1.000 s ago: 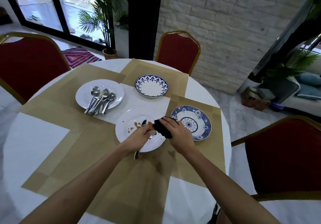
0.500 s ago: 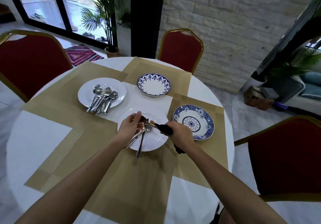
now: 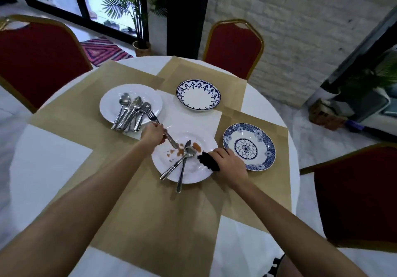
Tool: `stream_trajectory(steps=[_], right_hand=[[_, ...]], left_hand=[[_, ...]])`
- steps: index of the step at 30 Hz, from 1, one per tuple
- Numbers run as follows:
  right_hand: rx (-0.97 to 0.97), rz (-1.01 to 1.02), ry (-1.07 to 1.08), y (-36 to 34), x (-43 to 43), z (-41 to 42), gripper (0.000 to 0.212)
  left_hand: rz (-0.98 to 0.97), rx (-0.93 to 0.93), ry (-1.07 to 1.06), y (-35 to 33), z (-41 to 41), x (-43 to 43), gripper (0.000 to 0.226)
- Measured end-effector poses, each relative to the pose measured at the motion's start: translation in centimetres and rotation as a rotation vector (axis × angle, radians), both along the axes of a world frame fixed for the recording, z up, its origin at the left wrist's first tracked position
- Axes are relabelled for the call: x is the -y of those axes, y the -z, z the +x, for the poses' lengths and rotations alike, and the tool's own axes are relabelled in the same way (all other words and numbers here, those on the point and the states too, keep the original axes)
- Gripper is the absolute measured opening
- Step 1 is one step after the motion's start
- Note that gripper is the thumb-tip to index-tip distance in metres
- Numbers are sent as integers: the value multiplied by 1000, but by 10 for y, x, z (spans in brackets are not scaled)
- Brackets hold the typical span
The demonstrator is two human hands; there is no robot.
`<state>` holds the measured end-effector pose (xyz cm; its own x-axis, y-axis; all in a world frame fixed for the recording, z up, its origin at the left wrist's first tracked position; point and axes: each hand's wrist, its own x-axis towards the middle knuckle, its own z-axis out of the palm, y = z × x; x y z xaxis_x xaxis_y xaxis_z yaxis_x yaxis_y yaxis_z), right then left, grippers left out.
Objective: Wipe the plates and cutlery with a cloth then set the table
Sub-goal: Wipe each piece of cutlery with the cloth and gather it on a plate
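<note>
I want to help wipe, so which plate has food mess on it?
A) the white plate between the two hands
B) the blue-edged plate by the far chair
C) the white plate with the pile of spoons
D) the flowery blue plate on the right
A: the white plate between the left hand, which holds a fork, and the right hand, which holds the black cloth, has brown smears on it.
</note>
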<state>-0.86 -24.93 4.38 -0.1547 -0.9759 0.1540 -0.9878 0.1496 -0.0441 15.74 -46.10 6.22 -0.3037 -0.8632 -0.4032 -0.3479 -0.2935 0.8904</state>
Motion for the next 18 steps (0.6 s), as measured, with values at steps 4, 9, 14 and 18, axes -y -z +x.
stream_trajectory(steps=[4, 9, 14, 18], right_hand=[[-76, 61, -36, 19, -10, -1, 57], [-122, 98, -26, 39, -12, -3, 74], [-177, 116, -117, 49, -12, -8, 73], [-175, 128, -163, 49, -7, -15, 74]], left_hand=[[-104, 287, 11, 11, 16, 46, 16], [-267, 565, -14, 13, 31, 83, 35], [-420, 751, 52, 21, 37, 116, 31], [-532, 834, 120, 30, 45, 128, 31]])
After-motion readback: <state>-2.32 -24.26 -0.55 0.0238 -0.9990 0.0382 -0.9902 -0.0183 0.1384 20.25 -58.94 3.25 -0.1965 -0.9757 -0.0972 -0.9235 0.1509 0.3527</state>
